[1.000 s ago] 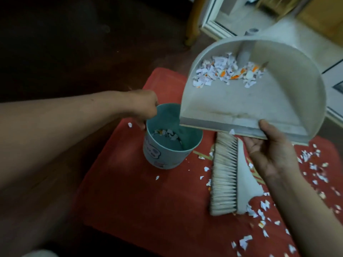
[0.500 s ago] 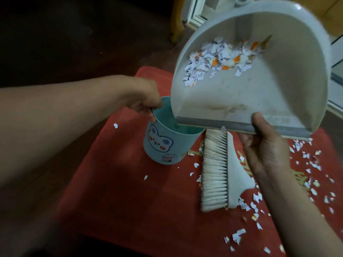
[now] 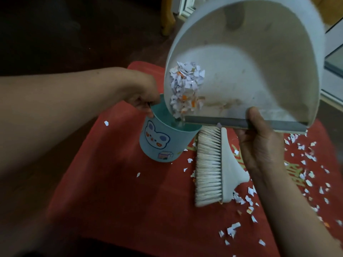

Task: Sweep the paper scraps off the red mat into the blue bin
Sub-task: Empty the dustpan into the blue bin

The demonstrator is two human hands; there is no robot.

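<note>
Paper scraps bunch in the low corner of a tilted dustpan, just above the blue bin.
The left hand pinches the bin's rim. The bin stands on the red mat, with a brush just right of it. The right hand grips the dustpan's lip, and loose scraps lie farther right.

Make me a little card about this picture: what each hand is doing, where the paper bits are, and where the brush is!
left hand: grips the rim of the blue bin
right hand: holds the dustpan by its lip, tipped over the bin
paper scraps: bunched at the pan's left side, spilling into the bin
brush: lies on the red mat, beside the bin, unheld
loose scraps: scattered on the mat, mostly right
</note>
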